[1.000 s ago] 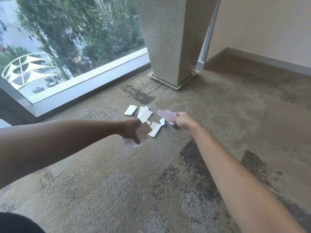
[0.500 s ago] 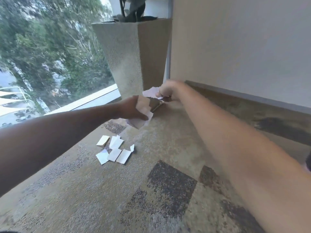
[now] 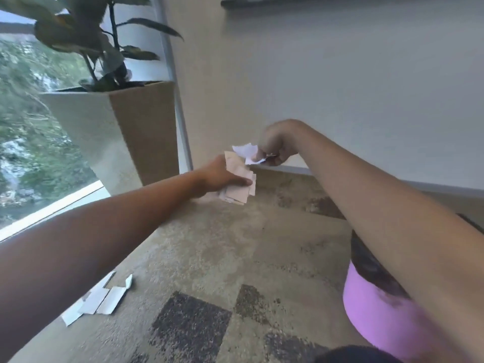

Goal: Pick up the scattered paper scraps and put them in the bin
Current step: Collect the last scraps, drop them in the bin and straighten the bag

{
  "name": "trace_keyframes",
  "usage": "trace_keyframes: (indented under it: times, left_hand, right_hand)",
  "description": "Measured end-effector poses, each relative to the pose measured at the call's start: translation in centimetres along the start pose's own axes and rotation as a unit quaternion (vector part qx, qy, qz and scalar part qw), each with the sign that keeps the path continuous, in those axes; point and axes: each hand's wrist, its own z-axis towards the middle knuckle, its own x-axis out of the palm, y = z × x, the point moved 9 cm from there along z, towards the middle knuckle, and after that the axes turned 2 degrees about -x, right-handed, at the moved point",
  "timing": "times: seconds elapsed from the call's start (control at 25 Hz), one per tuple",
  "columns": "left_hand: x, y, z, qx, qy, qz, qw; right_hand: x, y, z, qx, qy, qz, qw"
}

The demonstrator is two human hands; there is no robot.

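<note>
My left hand is raised in mid-air at the centre, shut on a bundle of pale paper scraps. Just right of it and slightly higher, my right hand pinches a white torn scrap. Several white scraps still lie on the carpet at the lower left, partly hidden by my left forearm. A purple bin stands at the lower right, mostly hidden under my right forearm.
A tall tapered planter with a leafy plant stands at the left by the window. A plain wall with a baseboard runs behind my hands. Patterned carpet covers the floor.
The view has swung up and to the right, so the purple bin now shows at the lower right. Both hands have risen with their paper; the floor scraps have slid to the lower left.
</note>
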Motion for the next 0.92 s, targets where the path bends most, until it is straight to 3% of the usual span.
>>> trace_keyframes:
  times: [0.2,0.36,0.52,0.76,0.92]
  left_hand:
    - [12.5,-5.9,3.3,-0.019,0.062,-0.063,0.996]
    - [22.1,-10.2,4.3,-0.05,0.127,-0.091,0.986]
    - [29.8,-13.2,3.2,-0.07,0.188,-0.091,0.975]
    - [33.3,-12.1,2.7,-0.124,0.186,-0.077,0.972]
    - [31.9,-10.7,3.7,-0.119,0.151,-0.057,0.98]
  right_hand:
    - [-8.3,-12.1,-4.1,0.085,-0.03,-0.038,0.995]
    - [-14.5,-22.0,-7.8,0.182,-0.031,-0.144,0.972]
    - [-16.3,-28.8,-10.2,0.246,-0.014,-0.192,0.95]
    - [-12.6,-31.5,-10.6,0.277,0.07,-0.163,0.944]
    - [-12.4,-31.6,-9.1,0.286,0.066,-0.202,0.934]
